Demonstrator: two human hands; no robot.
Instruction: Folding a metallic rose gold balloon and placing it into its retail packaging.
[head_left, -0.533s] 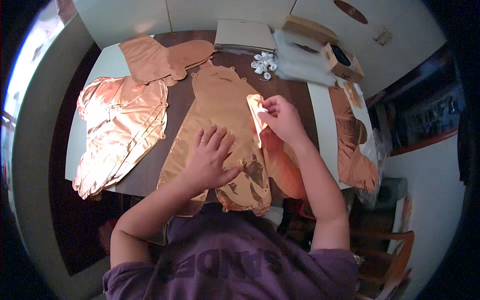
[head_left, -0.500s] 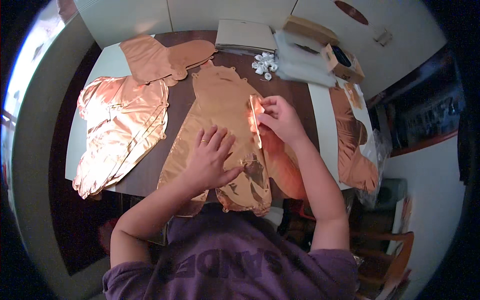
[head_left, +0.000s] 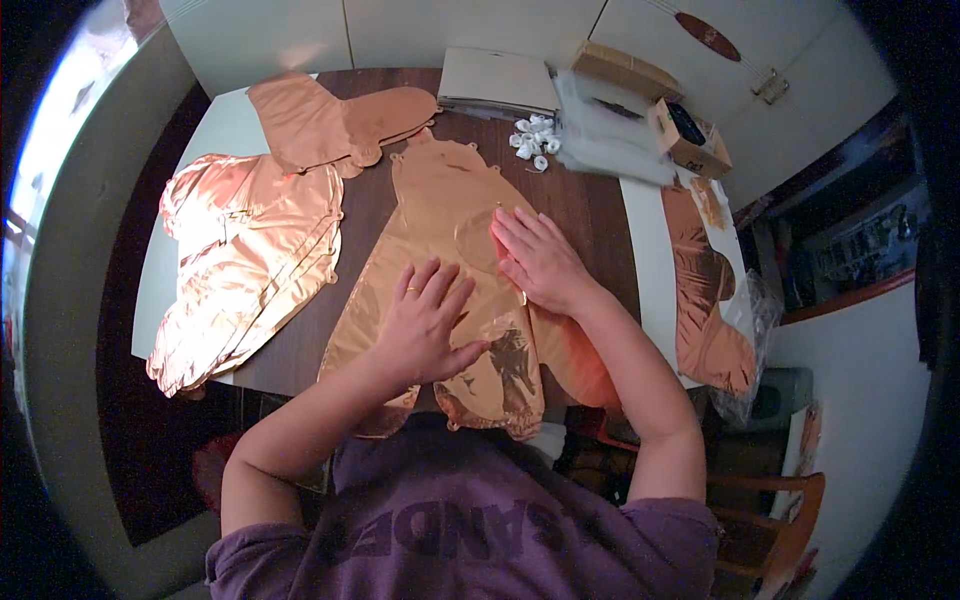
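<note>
A flat, uninflated rose-gold foil balloon (head_left: 430, 215) with small tabs along its rim lies in front of me on the dark table. My left hand (head_left: 425, 325) rests on its middle, fingers spread, a thin ring on one finger. On the right side of the balloon, my right hand (head_left: 545, 262) lies flat with its fingers stretched out, pressing a part of the foil that is folded inward. The foil under both palms is hidden. A redder, shaded part of foil (head_left: 575, 360) shows beneath my right forearm.
A shiny stack of flat foil balloons (head_left: 250, 260) lies at the left, with more matte copper ones (head_left: 300, 120) behind. Small white ribbon rolls (head_left: 535, 135), a white box (head_left: 500, 78), clear plastic bags (head_left: 605, 130) and a small carton (head_left: 690, 140) stand far right. Another folded foil balloon (head_left: 700, 300) lies right.
My right hand has let go of the raised foil edge and now lies flat on it, with the flap pressed down. My left hand has stayed nearly in place.
</note>
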